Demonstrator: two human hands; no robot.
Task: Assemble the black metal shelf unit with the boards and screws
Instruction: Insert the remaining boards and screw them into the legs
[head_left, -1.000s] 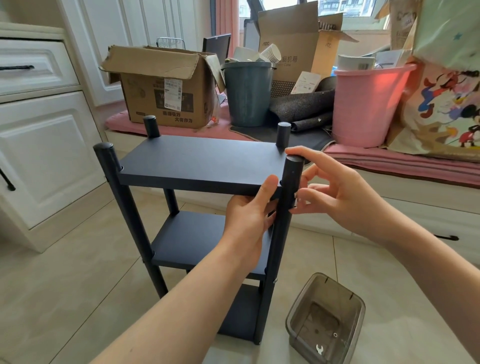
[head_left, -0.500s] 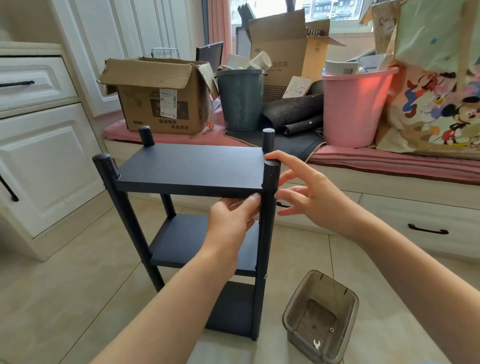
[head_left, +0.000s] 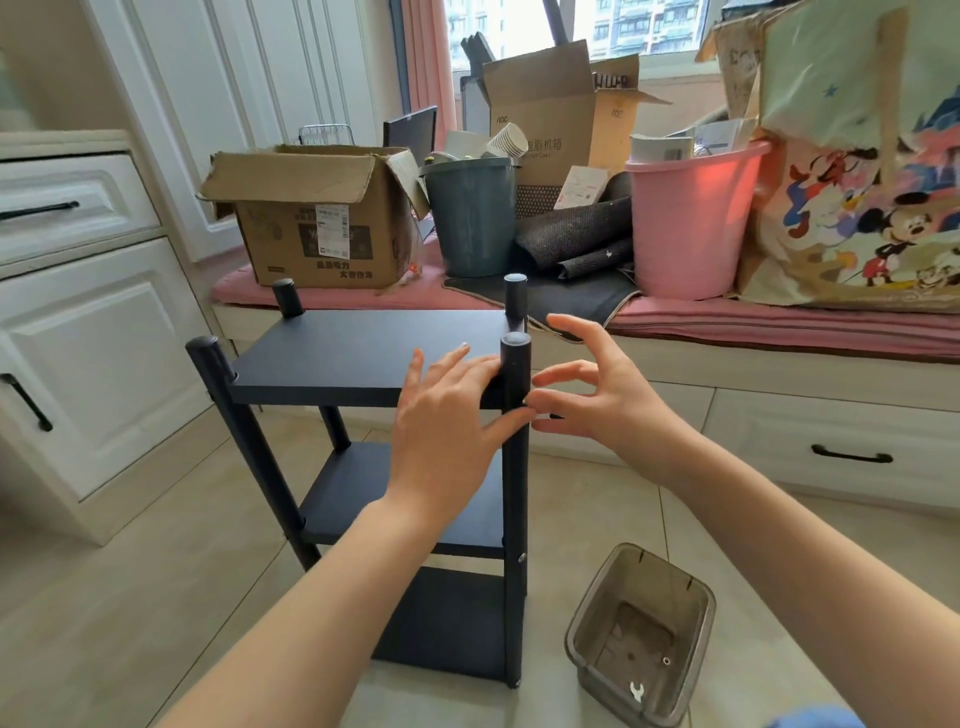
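Observation:
The black shelf unit stands upright on the tiled floor, with three boards between four round posts. My left hand lies over the near right corner of the top board, fingers spread on the board and thumb against the near right post. My right hand is just right of that post at the top board's height, fingers apart, with the lower fingertips touching the post. I see nothing held in either hand. A screw head shows on the post at the middle board.
A clear plastic box sits on the floor right of the shelf, holding a small wrench. White cabinets stand at the left. Behind is a cushioned bench with a cardboard box, a grey bin and a pink bucket.
My left hand has let go of the top board's front edge and now lies spread over its corner. My right hand's finger has come off the post's top, and its fingers have spread.

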